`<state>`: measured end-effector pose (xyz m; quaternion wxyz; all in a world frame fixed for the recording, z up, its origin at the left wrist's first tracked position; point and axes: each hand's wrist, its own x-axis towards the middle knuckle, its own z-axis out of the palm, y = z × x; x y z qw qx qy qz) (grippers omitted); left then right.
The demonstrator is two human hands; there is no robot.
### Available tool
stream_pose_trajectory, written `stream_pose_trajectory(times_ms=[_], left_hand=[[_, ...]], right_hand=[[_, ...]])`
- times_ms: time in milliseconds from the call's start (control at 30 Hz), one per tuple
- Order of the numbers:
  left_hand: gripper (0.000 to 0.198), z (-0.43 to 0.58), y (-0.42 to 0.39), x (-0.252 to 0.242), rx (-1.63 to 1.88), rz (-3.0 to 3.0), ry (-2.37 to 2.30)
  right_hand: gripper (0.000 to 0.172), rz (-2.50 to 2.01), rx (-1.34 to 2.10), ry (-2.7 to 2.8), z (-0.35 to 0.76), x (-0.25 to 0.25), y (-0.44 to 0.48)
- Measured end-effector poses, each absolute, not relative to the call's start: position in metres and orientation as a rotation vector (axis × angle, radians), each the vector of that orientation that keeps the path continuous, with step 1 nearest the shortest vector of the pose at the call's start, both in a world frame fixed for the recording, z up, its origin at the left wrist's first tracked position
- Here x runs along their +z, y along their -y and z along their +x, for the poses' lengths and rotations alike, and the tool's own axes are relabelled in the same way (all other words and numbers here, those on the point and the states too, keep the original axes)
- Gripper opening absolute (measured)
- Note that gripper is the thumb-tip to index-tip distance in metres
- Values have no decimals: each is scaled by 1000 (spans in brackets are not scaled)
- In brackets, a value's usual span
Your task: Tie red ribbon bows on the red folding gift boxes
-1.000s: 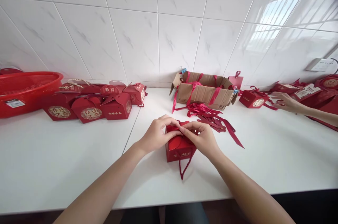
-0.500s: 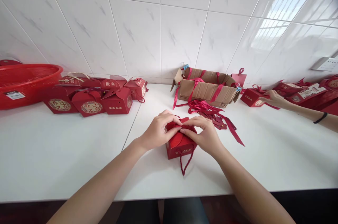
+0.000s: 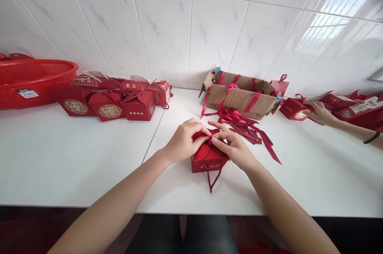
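A small red gift box [image 3: 206, 167] with gold lettering stands on the white table before me, its petal flaps folded together on top. A red twisted cord handle [image 3: 211, 187] hangs down its front. At the centre of the lid, my left hand [image 3: 186, 139] pinches a red ribbon [image 3: 210, 140] between thumb and forefinger. From the other side my right hand [image 3: 235, 147] pinches the same ribbon, its thumb and forefinger close to the left fingertips. One other finger of the right hand is stretched out. The fingers partly cover the ribbon, so its knot is hard to make out.
Several red gift boxes [image 3: 138, 106] and a red plastic basket [image 3: 38, 88] stand at left. Behind my hands are a cardboard box [image 3: 231, 100] hung with ribbons and loose ribbons with tags [image 3: 245, 132]. Another person's hand [image 3: 321, 114] touches a box [image 3: 293, 109] at right.
The view has shifted slightly. My fingertips have come up from the lid with the ribbon, which now shows between them. One right finger has straightened.
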<state>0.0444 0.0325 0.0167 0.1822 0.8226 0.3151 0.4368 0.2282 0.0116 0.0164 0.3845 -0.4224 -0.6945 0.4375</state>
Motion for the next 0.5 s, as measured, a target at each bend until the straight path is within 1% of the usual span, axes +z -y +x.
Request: stream_pose_trajectory(times_ms=[67, 167, 267, 367, 433, 500], left_hand=[[7, 46, -33, 16, 1283, 2249, -965], [10, 44, -31, 19, 1331, 2194, -1122], [1, 39, -26, 24, 1164, 2233, -1100], [10, 36, -23, 26, 983, 2247, -1065], [15, 36, -22, 24, 953, 2260, -1083], [15, 35, -24, 23, 944, 2249, -1073]], right_hand=[[25, -1037, 1207, 1713, 227, 16, -12], [24, -1054, 1243, 1629, 227, 15, -12], [23, -1092, 1240, 1595, 228, 14, -11], [23, -1102, 1206, 1634, 227, 15, -10], [22, -1107, 1166, 1675, 226, 16, -7], [22, -1125, 1106, 1728, 224, 19, -4]])
